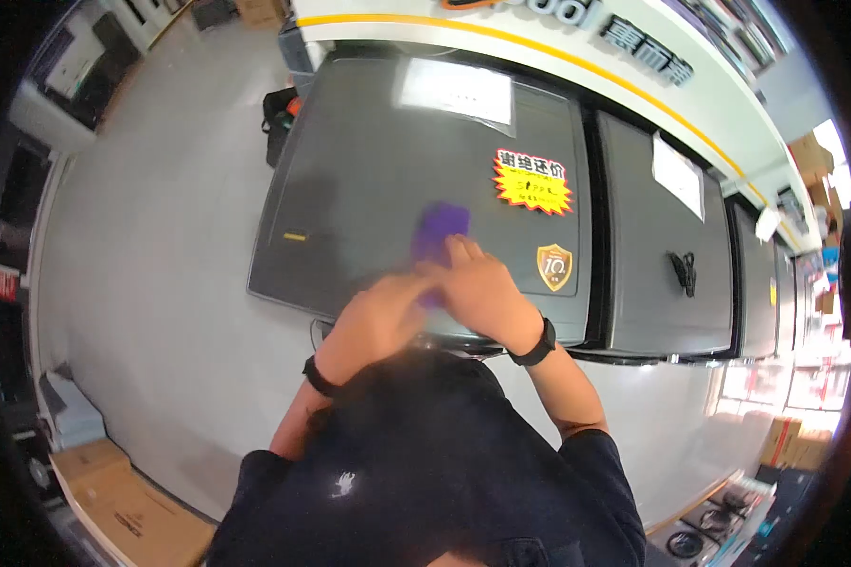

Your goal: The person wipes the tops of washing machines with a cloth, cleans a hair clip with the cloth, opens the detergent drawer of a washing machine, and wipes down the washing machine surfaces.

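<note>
A purple cloth (443, 230) is held over the front half of a dark grey appliance lid (350, 170). My right hand (487, 291) has its fingers bent over the cloth's lower right side. Close beside it, my left hand (380, 314) meets the cloth's lower left edge; motion smears its fingers, so its grip does not show. Part of the cloth is hidden behind both hands. On the same lid are a yellow and red price sticker (534, 183), a gold shield-shaped badge (554, 268) and a white paper sheet (456, 93).
To the right stands a second dark appliance (667, 246) with a coiled black cable (684, 272) on it; others follow beyond. A white shelf edge with a yellow stripe (501, 38) runs behind. Cardboard (128, 501) lies at the lower left, and a black bag (279, 118) stands behind.
</note>
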The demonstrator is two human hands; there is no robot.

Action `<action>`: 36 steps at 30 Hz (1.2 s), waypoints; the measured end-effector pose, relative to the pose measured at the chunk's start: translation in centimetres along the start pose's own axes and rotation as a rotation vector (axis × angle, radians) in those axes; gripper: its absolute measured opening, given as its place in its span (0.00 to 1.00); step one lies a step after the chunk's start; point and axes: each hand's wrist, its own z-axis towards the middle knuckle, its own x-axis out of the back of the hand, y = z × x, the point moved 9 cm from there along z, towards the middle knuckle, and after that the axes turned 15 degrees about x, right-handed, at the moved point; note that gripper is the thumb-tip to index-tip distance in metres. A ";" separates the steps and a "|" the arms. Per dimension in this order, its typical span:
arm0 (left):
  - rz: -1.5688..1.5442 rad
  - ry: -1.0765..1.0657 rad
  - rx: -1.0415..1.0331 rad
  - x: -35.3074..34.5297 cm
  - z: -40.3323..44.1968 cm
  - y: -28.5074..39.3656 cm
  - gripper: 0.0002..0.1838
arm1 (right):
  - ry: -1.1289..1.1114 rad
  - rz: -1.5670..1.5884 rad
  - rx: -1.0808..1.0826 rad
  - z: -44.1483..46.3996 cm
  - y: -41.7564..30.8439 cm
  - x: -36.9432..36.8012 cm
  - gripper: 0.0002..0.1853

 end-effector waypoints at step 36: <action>0.222 0.089 0.222 -4.0 3.7 -1.7 0.32 | 0.912 0.581 -0.418 1.7 11.0 6.5 0.12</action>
